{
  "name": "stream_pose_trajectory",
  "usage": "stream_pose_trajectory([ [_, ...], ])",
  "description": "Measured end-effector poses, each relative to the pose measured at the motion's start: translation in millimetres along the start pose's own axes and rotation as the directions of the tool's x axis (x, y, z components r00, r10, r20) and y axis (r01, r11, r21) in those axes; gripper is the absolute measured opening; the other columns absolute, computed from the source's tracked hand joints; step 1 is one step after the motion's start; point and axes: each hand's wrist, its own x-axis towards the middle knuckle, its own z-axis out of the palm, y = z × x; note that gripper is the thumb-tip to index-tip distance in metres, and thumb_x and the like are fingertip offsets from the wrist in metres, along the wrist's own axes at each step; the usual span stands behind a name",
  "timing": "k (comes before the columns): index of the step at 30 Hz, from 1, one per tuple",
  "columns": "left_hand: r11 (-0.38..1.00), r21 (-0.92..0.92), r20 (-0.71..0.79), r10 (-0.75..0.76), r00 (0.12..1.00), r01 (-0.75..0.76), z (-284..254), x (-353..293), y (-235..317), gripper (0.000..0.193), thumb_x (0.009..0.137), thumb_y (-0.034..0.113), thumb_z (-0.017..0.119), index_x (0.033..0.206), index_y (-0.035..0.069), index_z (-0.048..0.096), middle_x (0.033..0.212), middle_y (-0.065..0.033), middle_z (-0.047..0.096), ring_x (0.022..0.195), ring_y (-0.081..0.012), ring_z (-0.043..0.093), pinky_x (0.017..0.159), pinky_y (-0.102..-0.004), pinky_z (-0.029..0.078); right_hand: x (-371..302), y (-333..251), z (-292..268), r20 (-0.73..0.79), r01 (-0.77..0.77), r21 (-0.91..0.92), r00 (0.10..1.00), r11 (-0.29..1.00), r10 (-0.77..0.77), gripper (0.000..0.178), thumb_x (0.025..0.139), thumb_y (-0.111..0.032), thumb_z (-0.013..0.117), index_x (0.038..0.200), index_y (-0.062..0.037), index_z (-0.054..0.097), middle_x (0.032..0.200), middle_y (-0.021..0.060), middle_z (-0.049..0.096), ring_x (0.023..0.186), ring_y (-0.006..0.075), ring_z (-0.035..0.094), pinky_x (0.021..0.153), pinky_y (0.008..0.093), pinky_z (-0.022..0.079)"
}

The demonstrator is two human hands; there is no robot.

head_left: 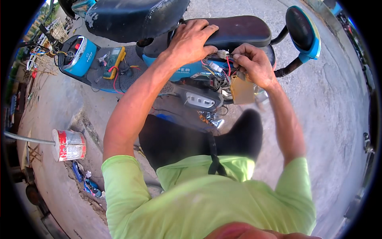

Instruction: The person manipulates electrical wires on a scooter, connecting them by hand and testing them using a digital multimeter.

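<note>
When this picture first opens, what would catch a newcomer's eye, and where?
At upper centre, the right hand is at tangled wires on a blue scooter, the left hand at its dark seat. Leftward, a yellow multimeter lies on the footboard; lower left, a red-and-white bucket sits on the ground.

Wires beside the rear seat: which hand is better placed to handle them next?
Likely the right hand: its fingers are at the wires, while the left hand spreads by the rear seat's edge.
</note>
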Motion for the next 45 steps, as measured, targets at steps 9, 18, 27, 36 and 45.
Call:
stream_pose_trajectory([
  [9,0.999,-0.033,-0.251,-0.002,0.968,-0.007,13.7,-15.8,9.2,0.051,0.086,0.026,0.081,0.133,0.011,0.067,0.134,-0.0127,0.064,0.128,-0.0335,0.057,0.108,-0.0465,0.044,-7.1,-4.1,-0.4,-0.034,0.004,-0.149,0.999,0.989,-0.009,0.02,0.095,-0.016,0.064,0.103,0.0019,0.068,0.084,0.0032,0.067,0.074,0.0086,0.06,0.07,0.0265,0.051],
  [18,0.98,-0.196,-0.327,-0.092,0.941,0.028,20.2,-13.9,2.8,0.036,0.089,0.022,0.079,0.122,0.008,0.072,0.126,-0.0125,0.068,0.12,-0.0334,0.063,0.103,-0.0437,0.049,-0.4,-15.0,-5.6,-0.016,-0.071,-0.155,0.997,0.985,0.069,0.027,0.093,-0.019,0.064,0.11,0.0018,0.069,0.088,0.0063,0.069,0.081,0.0107,0.062,0.075,0.028,0.052],
  [27,0.933,-0.359,-0.29,-0.081,0.954,-0.03,15.7,-17.2,-5.5,0.027,0.093,0.012,0.071,0.12,0.008,0.073,0.122,-0.0109,0.07,0.116,-0.0322,0.066,0.101,-0.0402,0.051,24.3,-36.5,11.7,0.064,0.02,-0.578,0.998,0.816,0.021,0.045,0.093,-0.041,0.07,0.113,-0.0017,0.077,0.099,0.015,0.076,0.09,0.0221,0.072,0.084,0.0345,0.055],
  [36,0.743,-0.66,-0.164,-0.28,0.946,0.106,7.6,-23.9,-8.2,0.028,0.102,0.009,0.06,0.128,0.012,0.071,0.126,-0.0045,0.072,0.119,-0.0176,0.066,0.105,-0.0344,0.049,28.0,-31.0,-7.4,0.107,0.007,-0.602,0.992,0.799,0.072,0.033,0.096,-0.03,0.071,0.111,-0.0006,0.078,0.099,0.0151,0.077,0.087,0.0213,0.073,0.082,0.0342,0.056],
  [45,0.755,-0.655,-0.255,-0.198,0.946,-0.018,9.2,-31.8,-6.3,0.023,0.098,0.005,0.064,0.119,0.006,0.073,0.122,-0.0057,0.073,0.119,-0.0202,0.067,0.102,-0.0332,0.051,22.1,-4.0,-19.4,0.086,-0.05,-0.428,0.992,0.902,0.096,0.032,0.099,-0.023,0.069,0.117,0.0028,0.072,0.096,0.0058,0.073,0.086,0.0097,0.065,0.085,0.0279,0.054],
])
